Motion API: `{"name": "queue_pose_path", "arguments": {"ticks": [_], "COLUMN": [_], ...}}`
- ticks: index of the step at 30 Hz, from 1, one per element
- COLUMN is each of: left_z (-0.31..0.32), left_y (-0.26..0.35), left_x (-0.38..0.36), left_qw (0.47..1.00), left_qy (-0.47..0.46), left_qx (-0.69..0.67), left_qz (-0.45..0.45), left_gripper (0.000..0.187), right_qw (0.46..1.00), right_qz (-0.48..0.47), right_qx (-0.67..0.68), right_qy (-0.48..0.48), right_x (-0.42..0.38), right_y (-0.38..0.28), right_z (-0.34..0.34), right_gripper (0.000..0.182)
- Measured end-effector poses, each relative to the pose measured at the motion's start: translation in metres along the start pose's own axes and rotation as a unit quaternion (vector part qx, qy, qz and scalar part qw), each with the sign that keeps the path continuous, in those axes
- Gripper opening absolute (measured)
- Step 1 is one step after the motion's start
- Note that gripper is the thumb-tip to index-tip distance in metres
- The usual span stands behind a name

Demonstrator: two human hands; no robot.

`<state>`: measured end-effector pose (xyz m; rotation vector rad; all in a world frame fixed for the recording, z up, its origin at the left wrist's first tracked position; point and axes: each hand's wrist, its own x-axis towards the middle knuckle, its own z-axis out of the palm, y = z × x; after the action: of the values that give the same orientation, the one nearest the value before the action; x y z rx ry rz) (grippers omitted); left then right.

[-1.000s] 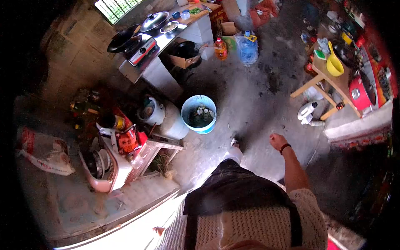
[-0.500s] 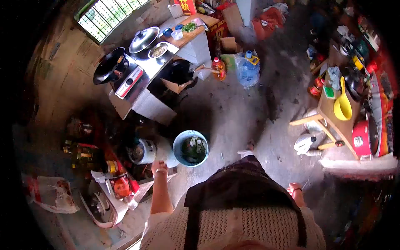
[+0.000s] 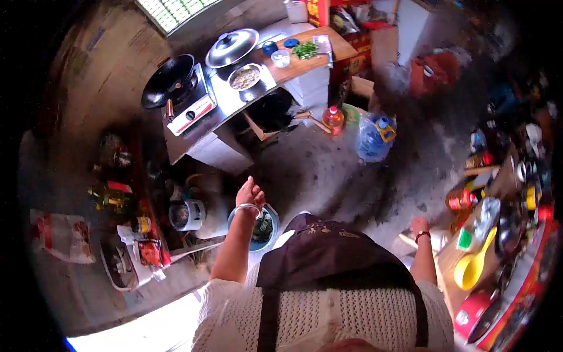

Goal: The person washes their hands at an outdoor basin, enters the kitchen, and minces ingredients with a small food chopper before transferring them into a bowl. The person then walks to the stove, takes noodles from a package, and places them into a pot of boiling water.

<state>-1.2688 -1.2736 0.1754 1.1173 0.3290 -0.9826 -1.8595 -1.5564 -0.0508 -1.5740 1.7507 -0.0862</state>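
My left hand (image 3: pixel 250 193), with a bracelet at the wrist, is held out in front of me with curled fingers; nothing shows in it. Just beyond and beneath it stands a blue bucket (image 3: pixel 271 237) with leafy scraps inside, partly hidden by my forearm. My right hand (image 3: pixel 419 225) hangs at my right side near the low wooden table, its fingers too small and blurred to read. Ahead on the counter are a black wok (image 3: pixel 167 82) on a gas stove (image 3: pixel 192 115), a silver lid (image 3: pixel 232 48), a bowl of food (image 3: pixel 245 77) and chopped greens (image 3: pixel 305 50).
A bagged water jug (image 3: pixel 375 138) and an oil bottle (image 3: pixel 333 118) stand on the floor ahead. At right, a wooden table (image 3: pixel 447 276) bears a yellow ladle (image 3: pixel 469 270) and a red pot (image 3: pixel 476 315). A white container (image 3: pixel 187 215) stands at left.
My left hand has risen and reached forward, now partly over the bucket. My right arm has extended forward. The view has shifted, with the stove counter larger and the right table nearer.
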Motion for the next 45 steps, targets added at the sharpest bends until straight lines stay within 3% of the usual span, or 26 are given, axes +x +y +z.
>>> {"name": "queue_pose_path", "arguments": {"ticks": [1,4,6,8,10,12,14,15,16,19,20,23,24,25,27,28,31,32,38,41,42,45], "left_z": [0.013,0.046,0.079,0.116,0.143,0.181,0.214,0.233,0.249,0.289,0.301,0.328,0.338,0.345,0.35,0.351,0.349,0.346,0.346,0.354,0.354,0.351], "left_y": [0.007,0.023,0.038,0.056,0.079,0.108,0.135,0.147,0.157,0.186,0.193,0.209,0.214,0.215,0.212,0.211,0.206,0.201,0.182,0.18,0.18,0.178], "left_x": [0.008,0.049,0.079,0.111,0.16,0.198,0.244,0.266,0.29,0.36,0.38,0.439,0.452,0.464,0.488,0.497,0.521,0.526,0.534,0.534,0.535,0.534], "left_qw": [1.0,0.999,0.995,0.989,0.985,0.986,0.982,0.98,0.98,0.978,0.976,0.972,0.972,0.971,0.966,0.964,0.959,0.957,0.938,0.932,0.93,0.889], "left_qy": [0.0,-0.012,0.03,0.025,0.009,-0.012,-0.031,-0.043,-0.037,-0.038,-0.036,-0.03,-0.007,0.019,0.069,0.09,0.109,0.111,0.128,0.137,0.134,0.124], "left_qx": [-0.008,-0.04,-0.095,-0.148,-0.173,-0.164,-0.184,-0.19,-0.191,-0.183,-0.194,-0.202,-0.199,-0.196,-0.159,-0.121,-0.057,-0.056,-0.017,0.027,0.047,0.229], "left_qz": [0.002,0.012,0.0,0.005,0.009,0.027,0.029,0.035,0.052,0.09,0.092,0.113,0.126,0.138,0.191,0.217,0.254,0.263,0.321,0.334,0.339,0.375], "left_gripper": [0.034,0.032,0.032,0.034,0.037,0.04,0.037,0.035,0.03,0.032,0.032,0.033,0.033,0.032,0.034,0.035,0.035,0.036,0.036,0.038,0.037,0.039], "right_qw": [0.996,0.998,0.995,0.994,0.969,0.945,0.944,0.943,0.924,0.934,0.923,0.962,0.948,0.93,0.943,0.92,0.957,0.973,0.954,0.974,0.971,0.966], "right_qz": [0.033,-0.04,-0.007,-0.029,-0.117,-0.08,-0.046,-0.03,-0.068,-0.027,-0.083,-0.003,-0.051,-0.101,-0.037,-0.095,0.036,0.026,-0.121,-0.065,-0.102,-0.072], "right_qx": [0.08,-0.002,0.078,-0.035,-0.084,-0.185,-0.151,-0.132,-0.246,-0.291,-0.3,-0.181,-0.222,-0.261,-0.248,-0.306,-0.171,-0.089,-0.174,-0.069,-0.087,-0.044], "right_qy": [0.013,0.048,-0.054,-0.096,-0.2,-0.256,-0.289,-0.305,-0.284,-0.203,-0.226,-0.206,-0.224,-0.237,-0.218,-0.227,-0.232,-0.212,-0.213,-0.204,-0.195,-0.244], "right_x": [0.009,0.142,0.118,0.141,0.136,0.081,0.109,0.111,0.114,0.123,0.14,0.146,0.178,0.212,0.211,0.229,0.259,0.282,0.361,0.366,0.371,0.373], "right_y": [-0.049,-0.017,-0.098,-0.108,-0.122,-0.224,-0.198,-0.222,-0.244,-0.287,-0.282,-0.35,-0.314,-0.272,-0.36,-0.363,-0.417,-0.389,-0.423,-0.466,-0.469,-0.481], "right_z": [-0.016,0.021,0.022,0.055,0.071,0.039,0.055,0.055,0.047,0.041,0.042,0.027,0.04,0.054,0.038,0.043,0.037,0.046,0.042,0.038,0.043,0.045], "right_gripper": [0.011,0.023,0.026,0.025,0.025,0.025,0.023,0.022,0.023,0.026,0.027,0.028,0.028,0.028,0.029,0.027,0.027,0.028,0.023,0.023,0.022,0.022]}}
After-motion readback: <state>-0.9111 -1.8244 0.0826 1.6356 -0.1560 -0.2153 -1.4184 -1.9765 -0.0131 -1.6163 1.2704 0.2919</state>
